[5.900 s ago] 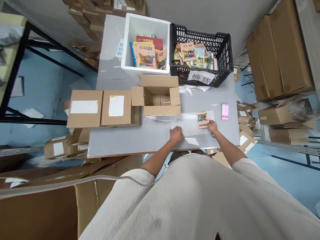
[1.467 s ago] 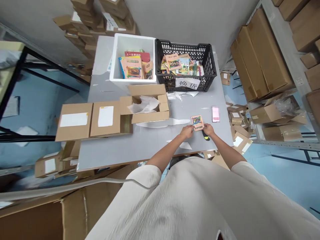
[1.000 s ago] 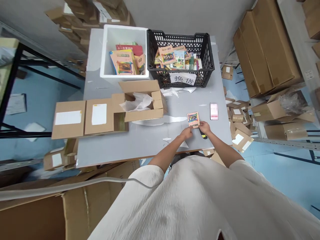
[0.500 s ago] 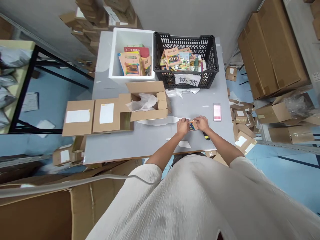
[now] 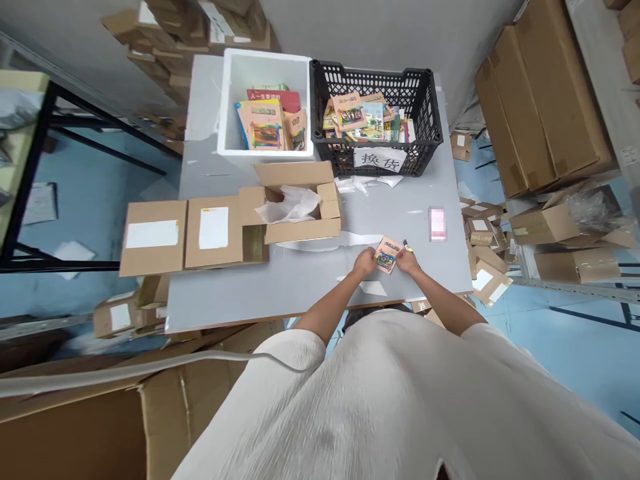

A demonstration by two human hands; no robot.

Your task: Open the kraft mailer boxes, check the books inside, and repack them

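Small booklet: held out by both hands over the near part of the grey table (image 5: 300, 287), its orange cover (image 5: 387, 255) faced up and slightly turned; whether the tabletop is touched by it cannot be told.
Left hand (image 5: 365, 262): closed at the booklet's left edge, which is pinched between thumb and fingers.
Right hand (image 5: 407, 261): closed at the opposite edge, the booklet gripped there too.
Black-and-yellow tool (image 5: 409, 248): seen jutting just above the right hand; whether it is grasped as well cannot be made out.
Phone (image 5: 437, 225): laid flat to the right, screen lit pink.
Open carton (image 5: 303, 231): flaps spread, whitish wrapping (image 5: 291, 204) bunched inside, two labelled cartons (image 5: 183, 235) lined up to its left.
Back row: books packed into a white foam box (image 5: 265, 155), and more heaped in the black crate (image 5: 423, 127) beside it.
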